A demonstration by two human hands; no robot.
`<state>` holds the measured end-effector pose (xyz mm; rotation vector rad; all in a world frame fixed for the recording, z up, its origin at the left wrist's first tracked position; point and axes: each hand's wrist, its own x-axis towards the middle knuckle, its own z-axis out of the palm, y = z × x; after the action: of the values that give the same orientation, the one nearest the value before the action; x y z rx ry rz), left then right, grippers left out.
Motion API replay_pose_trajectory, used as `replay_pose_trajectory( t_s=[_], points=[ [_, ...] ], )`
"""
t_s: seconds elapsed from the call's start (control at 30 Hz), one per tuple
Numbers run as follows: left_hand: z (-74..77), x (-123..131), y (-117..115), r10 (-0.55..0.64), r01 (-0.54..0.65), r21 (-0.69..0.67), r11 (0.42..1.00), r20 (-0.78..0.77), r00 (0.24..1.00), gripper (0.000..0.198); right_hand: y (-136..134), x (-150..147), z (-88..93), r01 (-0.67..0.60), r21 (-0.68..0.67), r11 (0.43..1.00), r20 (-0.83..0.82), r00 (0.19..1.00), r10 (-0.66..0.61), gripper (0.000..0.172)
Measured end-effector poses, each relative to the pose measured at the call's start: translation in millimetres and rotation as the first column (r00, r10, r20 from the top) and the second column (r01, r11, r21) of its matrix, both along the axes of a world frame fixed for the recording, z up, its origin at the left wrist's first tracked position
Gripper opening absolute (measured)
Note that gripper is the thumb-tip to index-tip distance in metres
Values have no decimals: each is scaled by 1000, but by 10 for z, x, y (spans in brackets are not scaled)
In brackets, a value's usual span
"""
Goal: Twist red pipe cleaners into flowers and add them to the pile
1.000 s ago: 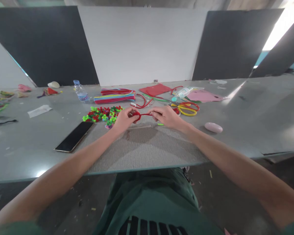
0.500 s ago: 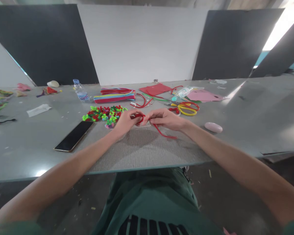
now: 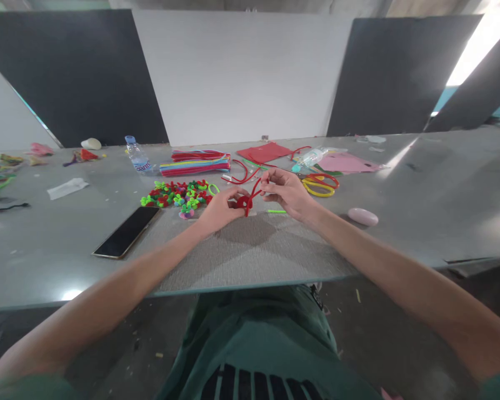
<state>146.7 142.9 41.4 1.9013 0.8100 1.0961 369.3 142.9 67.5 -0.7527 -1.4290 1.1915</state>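
Right hand [image 3: 285, 191] raised since earlier frame, pinching pipe cleaner [image 3: 254, 194] tail, frame centre; left hand [image 3: 219, 208] grips its coil. Risk: slack pinch lets coil spring open.

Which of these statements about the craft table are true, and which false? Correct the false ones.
1. The left hand and right hand both hold a red pipe cleaner. True.
2. The phone lies right of the hands. False: it lies to their left.
3. A pink oval lies right of the right hand. True.
4. The right hand holds the scissors. False: they lie on the table beyond it.
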Motion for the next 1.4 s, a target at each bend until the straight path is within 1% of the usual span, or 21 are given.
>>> replay_pose_trajectory(
  t_s=[0.2, 0.43, 0.77, 0.87, 1.0, 1.1, 1.17, 1.27, 1.4],
  points=[
    [-7, 12, -1, -39, 38, -35, 999, -44, 998, 29, 19, -12, -44, 48, -19, 999, -10, 999, -48, 29],
    [-10, 6, -6, -68, 66, -41, 997, -48, 997, 25, 63, -9, -86, 46, -26, 999, -9, 999, -46, 30],
    [-30, -1, 7, -49, 44, -122, 992, -35, 998, 31, 73, -8, -110, 88, -13, 996, -25, 996, -88, 32],
    [-23, -11, 10, -31, 22, -104, 994, -80, 996, 30, 96, -13, -125, 97, 38, 995, 2, 995, -98, 34],
    [-23, -30, 16, 6, -15, -60, 998, -134, 991, 29, 108, -29, -125, 104, 177, 979, 101, 987, -123, 29],
    [-22, -31, 6, 10, -21, -122, 992, -87, 996, 31, 97, -40, -111, 134, 318, 939, 152, 970, -190, 21],
    [-20, -26, -5, 11, -16, -183, 983, -31, 999, 27, 95, -44, -105, 154, 385, 910, 165, 958, -233, 18],
    [-19, -22, -13, 21, -20, -215, 976, 1, 1000, 22, 107, -44, -114, 154, 410, 899, 175, 954, -244, 18],
    [-16, -27, -10, 40, -46, -171, 984, -37, 999, 14, 106, -49, -134, 89, 404, 910, 204, 961, -185, 20]
  ],
)
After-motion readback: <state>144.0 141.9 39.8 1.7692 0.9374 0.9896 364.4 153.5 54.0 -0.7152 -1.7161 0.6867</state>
